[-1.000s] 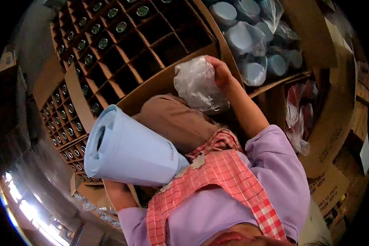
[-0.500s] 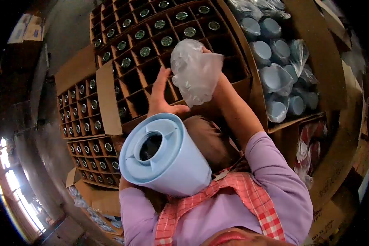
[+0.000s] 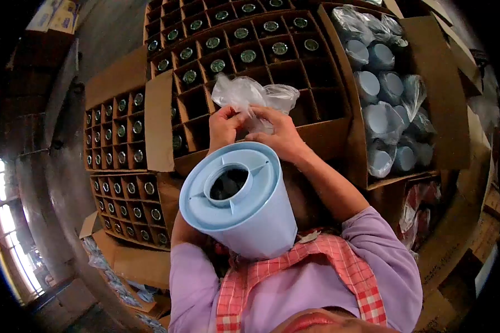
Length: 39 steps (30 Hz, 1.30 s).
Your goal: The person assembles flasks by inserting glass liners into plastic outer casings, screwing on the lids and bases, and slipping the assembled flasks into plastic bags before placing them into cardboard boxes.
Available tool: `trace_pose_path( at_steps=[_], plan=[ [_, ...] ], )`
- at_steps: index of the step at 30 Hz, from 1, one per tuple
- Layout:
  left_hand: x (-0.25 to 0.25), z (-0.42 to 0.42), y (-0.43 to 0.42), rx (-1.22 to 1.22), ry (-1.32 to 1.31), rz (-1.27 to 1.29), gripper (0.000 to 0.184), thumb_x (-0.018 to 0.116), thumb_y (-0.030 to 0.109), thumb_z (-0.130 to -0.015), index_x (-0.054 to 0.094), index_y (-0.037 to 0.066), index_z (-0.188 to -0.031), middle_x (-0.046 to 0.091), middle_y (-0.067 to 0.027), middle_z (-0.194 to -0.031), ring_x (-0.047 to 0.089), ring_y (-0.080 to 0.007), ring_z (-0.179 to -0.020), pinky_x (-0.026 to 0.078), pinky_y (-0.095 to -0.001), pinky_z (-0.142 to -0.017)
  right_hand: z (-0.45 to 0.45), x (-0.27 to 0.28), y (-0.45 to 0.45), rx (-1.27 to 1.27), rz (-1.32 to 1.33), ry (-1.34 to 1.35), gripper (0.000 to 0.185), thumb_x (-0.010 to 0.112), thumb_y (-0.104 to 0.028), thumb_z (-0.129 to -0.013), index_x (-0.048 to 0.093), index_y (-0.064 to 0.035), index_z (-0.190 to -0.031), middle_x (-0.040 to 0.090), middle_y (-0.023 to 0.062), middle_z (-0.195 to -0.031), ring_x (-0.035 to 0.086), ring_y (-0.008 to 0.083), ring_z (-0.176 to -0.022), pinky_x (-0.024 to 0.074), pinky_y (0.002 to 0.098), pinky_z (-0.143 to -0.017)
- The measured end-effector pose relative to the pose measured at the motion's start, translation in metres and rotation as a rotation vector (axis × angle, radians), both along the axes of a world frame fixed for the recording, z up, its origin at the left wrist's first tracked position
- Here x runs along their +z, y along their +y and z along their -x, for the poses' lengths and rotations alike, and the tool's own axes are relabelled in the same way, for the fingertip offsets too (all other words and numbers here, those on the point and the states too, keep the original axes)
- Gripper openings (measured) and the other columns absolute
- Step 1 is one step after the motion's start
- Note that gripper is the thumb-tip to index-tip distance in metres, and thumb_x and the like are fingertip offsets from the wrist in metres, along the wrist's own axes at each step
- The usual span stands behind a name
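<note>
A crumpled clear plastic bag [image 3: 241,93] is held in front of the chest, above the edge of a divided carton. My left hand [image 3: 223,130] pinches its lower left side, fingers curled together. From the right, my right hand [image 3: 280,135] grips the same bag with bent fingers, close to my left hand. A light blue plastic container [image 3: 255,230] with a round hole in its top leans against the chest, in the crook of my left arm. Something dark shows inside the hole, but I cannot make it out.
Behind the hands, the divided carton [image 3: 322,126] has glass items in many cells. Similar cartons [image 3: 164,202] are stacked at left. To the right, an open box [image 3: 450,94] contains bagged light blue cylindrical items. Red bagged items [image 3: 419,208] lie below it. Windows glow at lower left.
My left hand came into view from behind the container and took hold of the bag. My right hand moved beside it, and the bag is now bunched between both. The container has tilted more upright.
</note>
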<state>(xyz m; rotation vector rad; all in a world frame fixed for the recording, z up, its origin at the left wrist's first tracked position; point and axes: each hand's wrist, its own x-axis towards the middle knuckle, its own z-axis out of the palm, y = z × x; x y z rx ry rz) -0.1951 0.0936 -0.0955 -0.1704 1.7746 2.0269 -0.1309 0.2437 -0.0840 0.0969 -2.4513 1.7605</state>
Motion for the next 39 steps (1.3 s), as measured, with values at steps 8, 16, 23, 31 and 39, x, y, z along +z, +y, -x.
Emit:
trace_pose_path(
  at_steps=[8,16,23,31,39],
  plan=[
    [0.034,-0.05,-0.1,-0.009,0.577,0.309,0.005,0.059,0.004,-0.077,0.061,-0.001,-0.077,0.058,-0.0055,-0.078,0.052,-0.0116,-0.064,0.044,-0.0252,-0.055,-0.012,0.049,0.047,0.016,0.882,-0.523,0.015,0.055,-0.013,-0.084,0.059,0.0017,-0.083,0.062,0.0098,-0.073,0.057,0.0161,-0.055,0.0485,0.0292,-0.05],
    [0.131,-0.171,-0.139,-0.247,0.629,0.712,0.009,0.059,0.0,-0.063,0.059,-0.001,-0.071,0.059,-0.01,-0.081,0.057,-0.0217,-0.068,0.045,-0.0262,-0.057,-0.098,0.108,0.051,0.96,0.335,0.012,0.015,0.064,-0.016,-0.075,0.064,-0.0012,-0.079,0.061,0.0118,-0.069,0.058,0.0252,-0.063,0.0455,0.0353,-0.059],
    [0.078,-0.277,-0.145,-0.731,0.222,0.306,0.015,0.063,0.012,-0.063,0.063,0.001,-0.073,0.059,-0.0103,-0.071,0.058,-0.0268,-0.07,0.045,-0.0329,-0.063,-0.165,0.111,0.059,1.113,-0.28,-0.282,0.021,0.061,-0.013,-0.066,0.064,-0.0054,-0.085,0.062,0.0155,-0.076,0.06,0.0331,-0.074,0.0484,0.0419,-0.068],
    [0.195,-0.25,-0.097,-0.589,0.808,-0.561,0.021,0.06,0.013,-0.076,0.057,0.004,-0.058,0.056,-0.0076,-0.057,0.052,-0.0191,-0.051,0.041,-0.0269,-0.047,-0.113,0.14,-0.054,0.997,-0.433,0.972,0.047,0.063,-0.015,-0.063,0.057,-0.0126,-0.11,0.058,0.0088,-0.109,0.057,0.0308,-0.094,0.0318,0.0478,-0.098],
    [0.209,-0.234,-0.044,-0.015,0.948,-0.159,0.029,0.07,0.026,-0.072,0.054,0.002,-0.069,0.058,-0.0146,-0.071,0.055,-0.0221,-0.058,0.045,-0.028,-0.053,-0.093,0.126,-0.024,0.907,-0.288,0.759,0.014,0.056,-0.018,-0.067,0.061,-0.0071,-0.073,0.06,0.0102,-0.075,0.058,0.0301,-0.077,0.0442,0.0425,-0.079]
  ],
)
